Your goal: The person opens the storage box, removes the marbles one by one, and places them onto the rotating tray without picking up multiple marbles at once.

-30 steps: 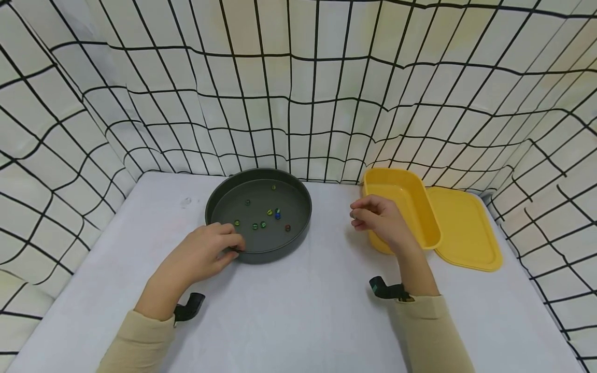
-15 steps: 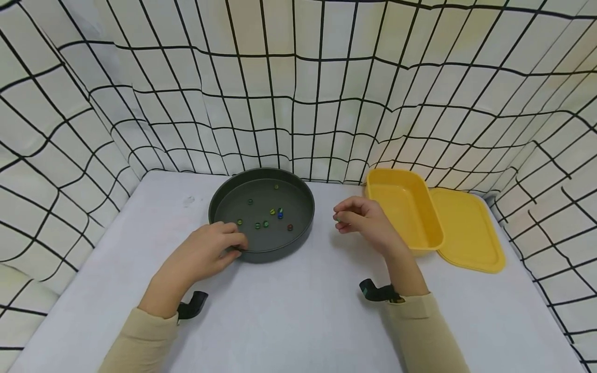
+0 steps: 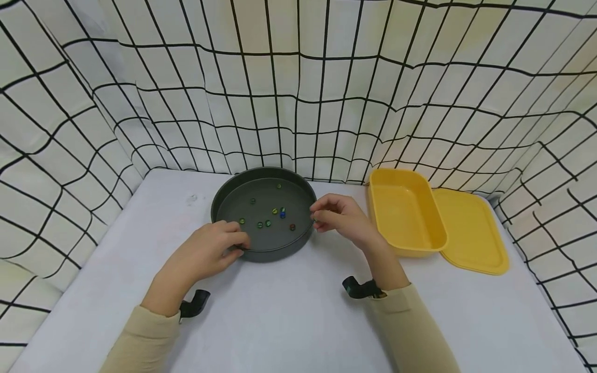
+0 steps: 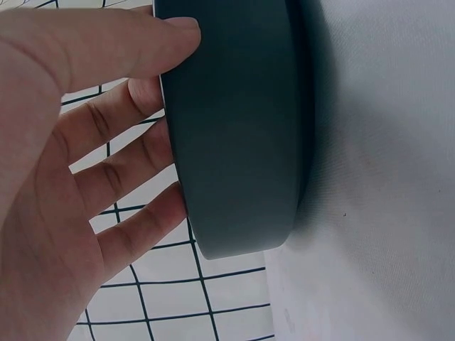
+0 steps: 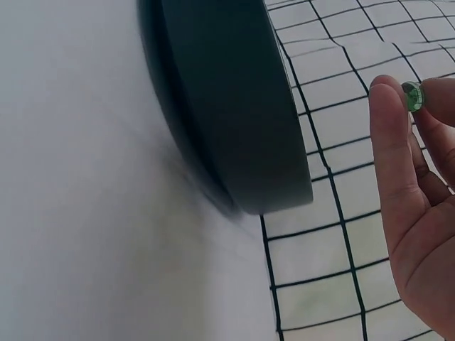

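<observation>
My left hand (image 3: 210, 247) holds the near-left rim of a round dark grey pan (image 3: 275, 241). In the left wrist view its thumb (image 4: 142, 44) lies on the outside of the wall, with the fingers over the rim. Several small glass marbles are scattered on the pan's floor, among them a blue marble (image 3: 282, 214) and a reddish marble (image 3: 292, 227). My right hand (image 3: 344, 220) is at the pan's right rim. Between thumb and forefinger it pinches a green glass marble (image 5: 412, 97), seen plainly in the right wrist view.
A yellow rectangular container (image 3: 406, 210) stands to the right of the pan. Its flat yellow lid (image 3: 475, 235) lies beside it. White cloth walls with a black grid (image 3: 298, 98) enclose the white table (image 3: 280, 321) at the back and sides.
The right hand has moved left with the green marble, from beside the yellow container to the pan's right rim. The left hand has kept its hold on the pan.
</observation>
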Motion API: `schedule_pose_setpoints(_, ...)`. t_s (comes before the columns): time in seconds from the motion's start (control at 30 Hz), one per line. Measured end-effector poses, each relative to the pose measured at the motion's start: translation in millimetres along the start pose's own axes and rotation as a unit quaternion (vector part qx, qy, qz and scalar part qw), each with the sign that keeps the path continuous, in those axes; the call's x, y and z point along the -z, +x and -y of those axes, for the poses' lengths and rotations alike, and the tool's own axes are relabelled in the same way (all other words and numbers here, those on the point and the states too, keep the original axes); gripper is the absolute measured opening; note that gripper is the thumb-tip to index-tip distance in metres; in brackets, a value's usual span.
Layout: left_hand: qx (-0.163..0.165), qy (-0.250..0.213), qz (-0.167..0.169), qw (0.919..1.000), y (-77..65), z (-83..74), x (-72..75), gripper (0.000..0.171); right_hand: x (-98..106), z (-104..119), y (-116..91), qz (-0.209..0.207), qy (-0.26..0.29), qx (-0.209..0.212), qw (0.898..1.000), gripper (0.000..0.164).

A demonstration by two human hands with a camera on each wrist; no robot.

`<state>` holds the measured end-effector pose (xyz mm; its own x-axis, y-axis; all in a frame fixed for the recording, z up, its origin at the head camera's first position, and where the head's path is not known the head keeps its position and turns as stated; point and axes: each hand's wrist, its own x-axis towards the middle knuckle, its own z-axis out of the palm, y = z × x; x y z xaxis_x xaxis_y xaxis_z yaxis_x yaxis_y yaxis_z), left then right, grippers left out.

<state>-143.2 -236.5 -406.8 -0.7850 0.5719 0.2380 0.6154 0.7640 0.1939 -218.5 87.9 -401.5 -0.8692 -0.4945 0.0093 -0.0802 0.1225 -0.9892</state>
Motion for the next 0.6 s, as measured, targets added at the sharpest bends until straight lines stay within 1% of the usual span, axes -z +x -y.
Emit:
schedule_pose_setpoints(0.23,0.000,0.001,-0.001,1.0000,0.2,-1.3,0.6,0.021,-16.0,2.5,12.0,0.033,-0.017,0.003,0.999,0.021)
schedule_pose_setpoints(0.47,0.004,-0.001,0.006,1.0000,2.0,-3.0,1.5,0.020,-35.4,2.5,22.0,0.063,-0.025,-0.001,0.998,0.014)
schedule_pose_setpoints(0.6,0.004,-0.001,0.007,1.0000,2.3,-3.0,2.0,0.021,-45.2,-1.1,28.5,0.082,-0.038,0.004,0.996,0.018)
